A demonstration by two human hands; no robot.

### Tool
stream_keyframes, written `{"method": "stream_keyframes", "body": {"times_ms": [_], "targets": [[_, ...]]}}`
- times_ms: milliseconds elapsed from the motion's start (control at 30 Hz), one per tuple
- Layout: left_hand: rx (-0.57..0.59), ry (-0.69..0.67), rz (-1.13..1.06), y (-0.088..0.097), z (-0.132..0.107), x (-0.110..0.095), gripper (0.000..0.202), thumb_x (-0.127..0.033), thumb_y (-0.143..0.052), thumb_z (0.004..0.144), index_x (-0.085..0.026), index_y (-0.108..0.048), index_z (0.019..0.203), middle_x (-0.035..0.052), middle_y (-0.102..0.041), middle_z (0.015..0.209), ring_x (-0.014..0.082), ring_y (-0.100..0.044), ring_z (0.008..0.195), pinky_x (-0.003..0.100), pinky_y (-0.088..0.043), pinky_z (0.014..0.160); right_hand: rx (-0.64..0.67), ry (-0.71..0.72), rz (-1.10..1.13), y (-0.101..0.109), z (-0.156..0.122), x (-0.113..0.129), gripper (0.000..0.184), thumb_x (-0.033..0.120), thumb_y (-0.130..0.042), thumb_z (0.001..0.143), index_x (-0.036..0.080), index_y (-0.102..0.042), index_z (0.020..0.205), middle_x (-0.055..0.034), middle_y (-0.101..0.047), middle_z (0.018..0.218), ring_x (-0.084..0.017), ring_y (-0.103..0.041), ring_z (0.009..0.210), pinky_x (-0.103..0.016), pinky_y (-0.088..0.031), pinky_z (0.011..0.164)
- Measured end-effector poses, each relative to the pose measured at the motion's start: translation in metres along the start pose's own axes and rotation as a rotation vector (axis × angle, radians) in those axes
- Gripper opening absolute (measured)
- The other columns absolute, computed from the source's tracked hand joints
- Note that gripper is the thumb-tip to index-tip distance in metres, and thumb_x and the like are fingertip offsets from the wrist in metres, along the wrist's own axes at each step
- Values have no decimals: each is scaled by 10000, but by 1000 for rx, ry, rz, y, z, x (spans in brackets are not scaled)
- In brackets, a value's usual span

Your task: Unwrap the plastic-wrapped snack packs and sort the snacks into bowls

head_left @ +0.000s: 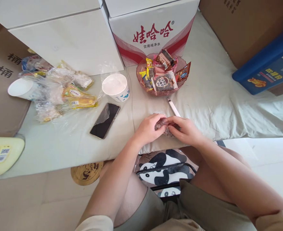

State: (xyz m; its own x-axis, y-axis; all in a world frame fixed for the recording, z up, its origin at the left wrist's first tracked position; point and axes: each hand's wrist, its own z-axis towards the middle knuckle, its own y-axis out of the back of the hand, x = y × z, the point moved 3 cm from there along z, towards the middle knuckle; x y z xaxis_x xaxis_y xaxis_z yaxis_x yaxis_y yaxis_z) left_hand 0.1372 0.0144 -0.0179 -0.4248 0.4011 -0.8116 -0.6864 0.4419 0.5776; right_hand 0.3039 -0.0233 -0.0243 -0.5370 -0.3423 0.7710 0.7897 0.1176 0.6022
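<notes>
My left hand and my right hand meet over the front edge of a pale cloth-covered surface. Both pinch a small brownish snack in a clear wrapper between their fingertips. A white pen-like stick lies just beyond my right hand. Further back stands a pink glass bowl filled with several wrapped snacks.
A black phone lies left of my hands, a white paper cup behind it. Clear bags of snacks and another cup sit at the left. White cartons, a red-lettered box and a blue box line the back.
</notes>
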Motion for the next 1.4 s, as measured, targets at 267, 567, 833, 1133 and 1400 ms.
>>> {"method": "stream_keyframes", "body": {"times_ms": [267, 567, 833, 1133, 1400], "targets": [[-1, -8, 0, 0, 0, -1, 216, -243, -584, 883, -189, -636, 1086, 70, -715, 1053, 195, -672, 960, 331, -520, 868, 0, 14, -15, 0, 0, 0, 244, 163, -505, 886, 219, -657, 1067, -43, -766, 940, -165, -724, 778, -283, -577, 724], [13, 6, 21, 1, 0, -2, 224, -209, -597, 864, -193, -636, 1084, 65, -715, 1049, 198, -671, 950, 333, -524, 865, 4, 27, -34, 0, -1, 2, 232, 162, -502, 886, 223, -653, 1051, -47, -764, 962, -178, -728, 808, -299, -577, 758], [23, 13, 37, 1, -1, -3, 251, -184, -598, 859, -196, -635, 1107, 68, -715, 1074, 203, -673, 980, 346, -532, 904, 7, 29, -40, -1, -1, 3, 224, 158, -498, 893, 227, -648, 1044, -50, -754, 958, -185, -722, 818, -306, -575, 763], [24, -6, 49, 0, -2, -4, 233, -175, -590, 864, -206, -631, 1092, 61, -706, 1054, 209, -665, 994, 349, -528, 911, 10, 46, -49, -2, -1, 4, 208, 149, -497, 891, 230, -637, 1023, -51, -745, 939, -184, -711, 807, -307, -573, 748], [19, 2, 57, -1, -2, -4, 219, -180, -583, 867, -209, -625, 1079, 61, -705, 1064, 214, -660, 1008, 354, -524, 910, 1, 50, -44, -3, -1, 4, 202, 146, -486, 893, 228, -622, 1017, -50, -739, 931, -182, -708, 792, -296, -561, 724]]}}
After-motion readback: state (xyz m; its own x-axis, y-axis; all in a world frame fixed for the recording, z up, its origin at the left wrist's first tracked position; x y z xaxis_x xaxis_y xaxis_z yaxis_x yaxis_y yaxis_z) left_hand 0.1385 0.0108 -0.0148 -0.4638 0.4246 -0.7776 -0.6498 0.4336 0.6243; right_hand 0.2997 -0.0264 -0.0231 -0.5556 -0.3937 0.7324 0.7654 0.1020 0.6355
